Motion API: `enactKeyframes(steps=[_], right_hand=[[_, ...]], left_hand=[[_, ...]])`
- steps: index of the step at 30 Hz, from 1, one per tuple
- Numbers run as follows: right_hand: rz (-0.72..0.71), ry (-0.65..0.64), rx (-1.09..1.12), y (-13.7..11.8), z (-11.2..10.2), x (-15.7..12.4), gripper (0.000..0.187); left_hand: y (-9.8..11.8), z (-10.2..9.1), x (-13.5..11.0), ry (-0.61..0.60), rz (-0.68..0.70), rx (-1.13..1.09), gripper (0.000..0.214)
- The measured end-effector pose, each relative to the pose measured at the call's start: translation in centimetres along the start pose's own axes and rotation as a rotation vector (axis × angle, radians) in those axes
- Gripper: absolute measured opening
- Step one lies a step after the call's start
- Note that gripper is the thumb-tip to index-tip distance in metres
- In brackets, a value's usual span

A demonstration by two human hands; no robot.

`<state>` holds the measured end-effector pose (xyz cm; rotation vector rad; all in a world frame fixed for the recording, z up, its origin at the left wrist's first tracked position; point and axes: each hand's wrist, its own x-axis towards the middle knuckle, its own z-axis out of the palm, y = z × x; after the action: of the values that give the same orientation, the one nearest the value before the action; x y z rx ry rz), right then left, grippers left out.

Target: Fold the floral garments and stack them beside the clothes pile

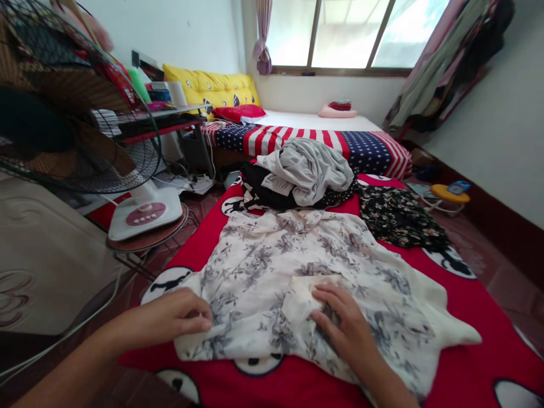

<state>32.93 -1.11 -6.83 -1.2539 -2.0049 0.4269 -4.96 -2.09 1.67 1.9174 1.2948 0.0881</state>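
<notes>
A white garment with a grey flower print (297,266) lies spread on a red blanket (467,362) in front of me. My left hand (182,317) pinches the garment's near left edge, fingers closed on the cloth. My right hand (340,323) rests on the middle of the garment, fingers pressed together on a folded-over flap. Behind the garment sits a heap of clothes, a grey piece (306,170) on top of a black patterned one (272,195).
A dark floral garment (399,218) lies at the right on the blanket. A standing fan (85,113) rises at the left on a white base (144,215). Behind are a stars-and-stripes mattress (306,139), yellow cushions (212,85), and hanging clothes (442,62) by the window.
</notes>
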Motion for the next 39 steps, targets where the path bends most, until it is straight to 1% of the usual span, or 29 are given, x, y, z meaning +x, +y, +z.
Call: enactKeyframes(steps=[1, 2, 3, 5, 6, 7, 9, 10, 12, 15, 17, 18, 19, 20, 22, 24, 25, 26, 28, 29, 31, 33, 34, 35, 36, 37, 38, 39], right_hand=[[-0.004, 0.017, 0.013, 0.2, 0.1, 0.0, 0.025], [-0.005, 0.033, 0.024, 0.3, 0.2, 0.0, 0.023], [-0.004, 0.045, 0.032, 0.4, 0.3, 0.0, 0.022], [0.000, 0.061, 0.036, 0.5, 0.4, 0.1, 0.020], [0.001, 0.068, 0.036, 0.5, 0.4, 0.1, 0.020], [0.002, 0.073, 0.035, 0.6, 0.5, 0.1, 0.019], [-0.003, 0.071, 0.036, 0.8, 0.4, 0.1, 0.019], [-0.005, 0.063, 0.036, 0.9, 0.4, 0.0, 0.019], [-0.010, 0.043, 0.038, 1.0, 0.3, -0.1, 0.019], [0.012, 0.052, 0.050, 1.0, 0.3, -0.2, 0.019], [0.035, 0.069, 0.062, 0.8, 0.4, -0.2, 0.018], [0.043, 0.070, 0.067, 0.7, 0.4, -0.1, 0.018], [0.047, 0.065, 0.072, 0.6, 0.3, -0.1, 0.017], [0.048, 0.057, 0.076, 0.5, 0.3, 0.0, 0.017], [0.049, 0.046, 0.083, 0.4, 0.2, 0.1, 0.017], [0.053, 0.048, 0.089, 0.4, 0.2, 0.1, 0.017], [0.048, 0.048, 0.089, 0.4, 0.1, 0.1, 0.017], [0.042, 0.047, 0.087, 0.4, 0.1, 0.1, 0.017], [0.036, 0.047, 0.083, 0.4, 0.1, 0.0, 0.017], [0.033, 0.047, 0.081, 0.4, 0.1, 0.0, 0.016], [0.032, 0.054, 0.081, 0.3, 0.1, 0.0, 0.016], [0.031, 0.059, 0.083, 0.2, 0.1, 0.1, 0.016], [0.027, 0.057, 0.083, 0.2, 0.0, 0.1, 0.016], [0.020, 0.053, 0.084, 0.1, -0.1, 0.1, 0.018], [0.011, 0.046, 0.085, -0.1, -0.2, 0.1, 0.019], [-0.002, 0.036, 0.089, -0.2, -0.3, 0.2, 0.022], [-0.014, 0.026, 0.095, -0.4, -0.4, 0.1, 0.024], [-0.024, 0.016, 0.106, -0.7, -0.5, 0.1, 0.025]], left_hand=[[-0.5, -0.6, 0.8, 0.026, -0.053, -0.064, 0.042], [-1.0, -1.4, 1.9, 0.101, -0.095, -0.115, 0.044], [-1.5, -2.3, 3.2, 0.224, -0.120, -0.137, 0.046], [-2.7, -4.2, 6.3, 0.542, -0.111, -0.070, 0.053], [-3.3, -5.1, 8.0, 0.655, -0.116, -0.027, 0.061], [-3.8, -5.8, 9.7, 0.706, -0.132, -0.005, 0.068], [-4.3, -6.9, 12.6, 0.724, -0.168, 0.026, 0.077], [-4.3, -7.3, 13.7, 0.703, -0.176, 0.042, 0.078], [-4.0, -7.6, 15.2, 0.636, -0.157, 0.093, 0.075], [-2.8, -8.4, 16.0, 0.472, -0.090, 0.183, 0.052], [-2.0, -9.8, 16.0, 0.392, -0.070, 0.244, 0.037], [-1.6, -10.9, 16.0, 0.385, -0.070, 0.275, 0.032], [-1.2, -12.1, 16.0, 0.411, -0.074, 0.308, 0.029], [-0.8, -13.3, 16.0, 0.465, -0.078, 0.340, 0.028], [0.0, -15.4, 16.1, 0.643, -0.083, 0.400, 0.033], [0.8, -16.5, 16.3, 0.829, -0.069, 0.446, 0.041], [1.1, -16.6, 16.4, 0.893, -0.051, 0.463, 0.044], [1.4, -16.2, 16.5, 0.930, -0.028, 0.476, 0.044], [1.7, -14.4, 16.7, 0.933, 0.024, 0.491, 0.040], [1.8, -13.0, 16.6, 0.913, 0.048, 0.492, 0.037], [1.5, -9.7, 16.1, 0.854, 0.097, 0.480, 0.029], [0.7, -6.0, 14.9, 0.755, 0.172, 0.444, 0.026], [0.0, -4.2, 14.0, 0.687, 0.231, 0.411, 0.032], [-0.8, -2.6, 12.9, 0.593, 0.267, 0.400, 0.042], [-1.9, -1.3, 11.8, 0.492, 0.264, 0.439, 0.053], [-3.2, -0.3, 10.6, 0.443, 0.232, 0.499, 0.060], [-4.6, 0.2, 9.5, 0.451, 0.167, 0.550, 0.061], [-6.0, 0.3, 8.5, 0.506, 0.082, 0.574, 0.057]])
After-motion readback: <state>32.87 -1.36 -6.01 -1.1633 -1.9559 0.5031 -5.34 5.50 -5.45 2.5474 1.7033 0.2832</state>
